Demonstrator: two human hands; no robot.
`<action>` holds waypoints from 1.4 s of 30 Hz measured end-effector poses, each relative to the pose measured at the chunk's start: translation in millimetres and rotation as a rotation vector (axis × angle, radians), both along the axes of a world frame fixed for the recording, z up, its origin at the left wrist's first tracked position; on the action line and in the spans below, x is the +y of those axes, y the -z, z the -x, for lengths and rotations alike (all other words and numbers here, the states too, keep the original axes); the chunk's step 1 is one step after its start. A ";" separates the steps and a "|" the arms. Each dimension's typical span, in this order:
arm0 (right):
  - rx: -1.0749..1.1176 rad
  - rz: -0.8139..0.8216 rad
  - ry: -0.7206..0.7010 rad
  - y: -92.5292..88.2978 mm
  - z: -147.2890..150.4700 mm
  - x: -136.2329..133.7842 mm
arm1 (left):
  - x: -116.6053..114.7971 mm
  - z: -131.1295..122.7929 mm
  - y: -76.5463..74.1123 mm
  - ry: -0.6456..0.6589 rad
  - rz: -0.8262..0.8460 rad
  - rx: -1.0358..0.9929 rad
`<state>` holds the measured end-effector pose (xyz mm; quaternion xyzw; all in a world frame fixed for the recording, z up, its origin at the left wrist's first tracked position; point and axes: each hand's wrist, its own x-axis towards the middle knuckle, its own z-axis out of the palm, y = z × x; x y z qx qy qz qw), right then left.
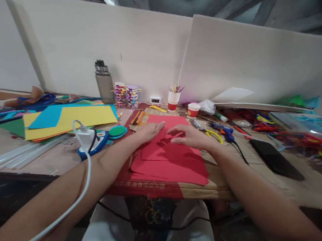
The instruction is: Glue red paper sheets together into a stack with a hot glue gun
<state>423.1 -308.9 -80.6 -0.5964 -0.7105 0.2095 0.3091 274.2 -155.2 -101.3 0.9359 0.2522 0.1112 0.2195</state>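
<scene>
Several sheets of red paper (170,171) lie overlapped in front of me, partly over a flattened cardboard piece (205,191) at the table's front. My left hand (152,131) rests on the upper left part of the paper, fingers stretched out and pointing right. Just above the sheets on the right is my right hand (186,136), its fingers apart and slightly bent, with nothing held; it throws a shadow on the paper. An orange box cutter (137,117) lies beyond my left hand. Scissors with yellow handles (214,135) lie to the right of my right hand.
On the left are yellow paper (89,115), clear glue sticks (31,151) and a white charger (87,137) whose cable crosses my left arm. A bottle (104,82) and paper cups (173,100) stand at the back. A blue glue gun (228,133) and a phone (275,159) lie on the right.
</scene>
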 end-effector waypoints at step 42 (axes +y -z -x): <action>-0.551 0.118 0.059 31.3 -15.9 10.9 | -3.7 6.1 9.3 0.204 -0.302 0.300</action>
